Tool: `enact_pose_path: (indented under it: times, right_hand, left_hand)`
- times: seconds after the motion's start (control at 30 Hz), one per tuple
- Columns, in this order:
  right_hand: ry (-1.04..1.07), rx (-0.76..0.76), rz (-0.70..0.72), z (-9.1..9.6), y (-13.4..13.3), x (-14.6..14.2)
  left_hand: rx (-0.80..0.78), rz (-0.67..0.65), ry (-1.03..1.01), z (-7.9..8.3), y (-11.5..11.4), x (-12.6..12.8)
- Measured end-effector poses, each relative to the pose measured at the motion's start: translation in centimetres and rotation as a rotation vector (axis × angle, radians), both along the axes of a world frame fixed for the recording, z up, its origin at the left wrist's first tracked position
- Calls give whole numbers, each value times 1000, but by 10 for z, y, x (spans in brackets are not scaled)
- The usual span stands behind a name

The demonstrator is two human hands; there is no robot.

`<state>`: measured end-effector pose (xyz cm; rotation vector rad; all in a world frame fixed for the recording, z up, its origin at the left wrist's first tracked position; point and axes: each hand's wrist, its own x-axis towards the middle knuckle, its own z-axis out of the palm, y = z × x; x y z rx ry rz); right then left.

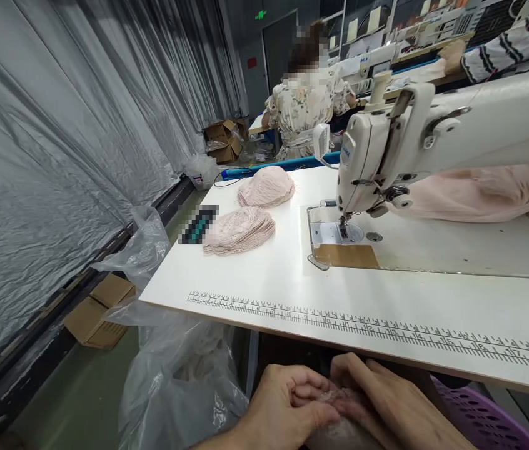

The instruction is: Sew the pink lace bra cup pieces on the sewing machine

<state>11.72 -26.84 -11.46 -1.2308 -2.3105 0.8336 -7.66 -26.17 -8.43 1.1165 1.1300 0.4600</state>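
Below the front edge of the sewing table (246, 281), my left hand (287, 403) and my right hand (381, 400) are close together. Both have their fingers closed on a thin, pale pink piece of fabric (342, 434), partly hidden by the fingers and cut off by the bottom of the view. On the table lie two stacks of pale pink lace pieces, one farther back (267, 186) and one nearer (241, 230). A white sewing machine (367, 150) stands to the right, with no fabric under its needle. More pink fabric (475, 194) lies behind the machine head.
A ruler scale (362, 325) runs along the table's front edge. Clear plastic bags (175, 375) and a cardboard box (98, 312) are at the lower left. A purple basket (484, 415) sits below the table. Ahead, a person in a floral top (299, 106) faces away.
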Motion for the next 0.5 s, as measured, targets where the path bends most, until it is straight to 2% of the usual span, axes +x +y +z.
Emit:
enact_pose_path:
  times: [0.1,0.17,0.2,0.23,0.3,0.37,0.4,0.43,0.5]
  right_hand:
    - [-57,-197,50,6,3,-3]
    - [-77,-254,134,12,4,-7]
    - [-80,-257,158,15,5,-9]
    - [-77,-242,172,17,6,-11]
    - [-27,-160,199,21,8,-12]
    - [48,-33,260,23,11,-12]
    - [96,43,283,24,11,-13]
    - [146,102,291,25,12,-14]
    - [223,113,235,26,10,-18]
  left_hand:
    - [298,-208,170,2,-4,-4]
    - [491,-392,222,6,-7,-10]
    - [537,-445,231,9,-9,-14]
    - [531,-455,241,13,-9,-17]
    - [400,-382,249,23,-9,-25]
    - [270,-295,207,30,-4,-31]
    - [266,-292,178,31,0,-32]
    - [299,-331,145,31,5,-33]
    - [400,-480,64,25,14,-30]
